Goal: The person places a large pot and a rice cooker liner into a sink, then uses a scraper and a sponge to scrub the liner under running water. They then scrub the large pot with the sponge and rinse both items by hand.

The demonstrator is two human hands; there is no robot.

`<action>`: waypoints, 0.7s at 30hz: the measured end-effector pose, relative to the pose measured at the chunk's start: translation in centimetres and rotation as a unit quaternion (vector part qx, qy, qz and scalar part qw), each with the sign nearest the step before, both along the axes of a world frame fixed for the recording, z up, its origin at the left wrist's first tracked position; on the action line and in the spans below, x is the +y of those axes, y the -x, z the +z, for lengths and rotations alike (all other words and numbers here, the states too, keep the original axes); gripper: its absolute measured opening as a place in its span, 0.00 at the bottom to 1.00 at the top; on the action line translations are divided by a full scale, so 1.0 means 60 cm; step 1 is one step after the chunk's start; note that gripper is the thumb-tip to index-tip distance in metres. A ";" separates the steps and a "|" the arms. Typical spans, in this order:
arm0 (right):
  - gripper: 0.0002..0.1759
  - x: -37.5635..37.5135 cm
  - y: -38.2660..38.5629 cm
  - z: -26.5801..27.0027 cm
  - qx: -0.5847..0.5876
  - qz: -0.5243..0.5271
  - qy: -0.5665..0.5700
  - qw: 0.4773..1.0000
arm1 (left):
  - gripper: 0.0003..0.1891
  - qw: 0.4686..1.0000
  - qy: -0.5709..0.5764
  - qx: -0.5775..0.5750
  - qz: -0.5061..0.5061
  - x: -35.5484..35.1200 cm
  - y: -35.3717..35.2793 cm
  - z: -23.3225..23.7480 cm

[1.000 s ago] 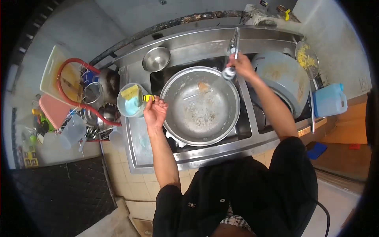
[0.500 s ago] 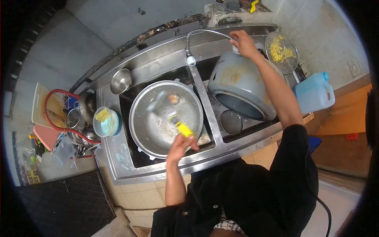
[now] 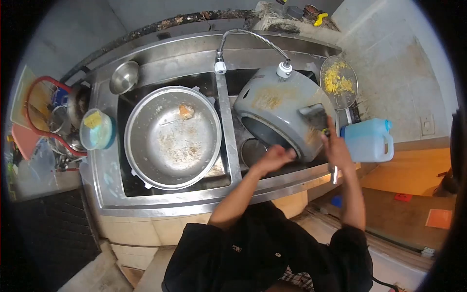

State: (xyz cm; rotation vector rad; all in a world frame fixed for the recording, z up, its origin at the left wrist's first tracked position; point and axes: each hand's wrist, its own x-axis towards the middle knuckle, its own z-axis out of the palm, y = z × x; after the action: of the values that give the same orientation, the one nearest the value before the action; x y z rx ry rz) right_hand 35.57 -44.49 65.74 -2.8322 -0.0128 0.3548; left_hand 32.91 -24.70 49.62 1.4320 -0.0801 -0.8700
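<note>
In my right hand (image 3: 336, 150) is a scraper (image 3: 314, 117) with a flat, wide blade; its grip is mostly hidden by my fingers. The blade overlaps the side of a big grey pot (image 3: 270, 100), which lies tilted in the right basin with brown stains on its wall. My left hand (image 3: 273, 160) hovers by the pot's lower rim, fingers loosely bent and slightly blurred, with nothing seen in them. A wide metal pot (image 3: 170, 168) sits in the left basin, holding brown residue and an orange-brown lump (image 3: 186, 111).
A flexible faucet (image 3: 250, 33) arches over the divider. On the left ledge stand a steel bowl (image 3: 124, 78) and a tub with a yellow sponge (image 3: 92, 120). To the right are a strainer with yellow scraps (image 3: 339, 82) and a blue jug (image 3: 368, 141).
The scraper has gone from my left hand to my right. My right hand has come down off the pot's top, and my left has moved right from the wide pot. The view has shifted right.
</note>
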 end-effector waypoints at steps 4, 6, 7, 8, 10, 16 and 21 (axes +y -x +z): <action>0.25 -0.023 -0.107 0.074 0.038 0.183 0.086 0.979 | 0.43 0.875 0.203 0.070 0.434 -0.058 -0.094 -0.075; 0.19 0.025 -0.165 0.080 0.030 0.302 0.142 0.942 | 0.46 0.763 0.375 0.124 0.511 -0.071 -0.123 -0.057; 0.19 0.070 -0.190 0.078 0.025 0.295 0.156 0.942 | 0.43 0.752 0.284 0.148 0.576 -0.080 -0.134 -0.048; 0.19 0.103 -0.212 0.073 0.023 0.288 0.171 0.942 | 0.39 0.731 0.189 0.174 0.633 -0.091 -0.138 -0.047; 0.19 0.115 -0.265 0.059 0.031 0.335 0.199 0.920 | 0.38 0.730 0.141 0.159 0.649 -0.105 -0.145 -0.057; 0.18 0.133 -0.246 0.062 0.070 0.322 0.258 0.908 | 0.38 0.698 0.060 0.119 0.704 -0.106 -0.151 -0.033; 0.16 0.195 -0.243 0.102 0.101 0.354 0.298 0.880 | 0.37 0.678 0.034 0.079 0.730 -0.112 -0.157 -0.051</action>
State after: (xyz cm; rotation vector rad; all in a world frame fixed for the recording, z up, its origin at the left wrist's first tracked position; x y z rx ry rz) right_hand 50.16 -32.79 71.86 -3.2575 -1.0970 0.9459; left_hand 42.35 -31.43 46.56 0.8790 1.0431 0.3853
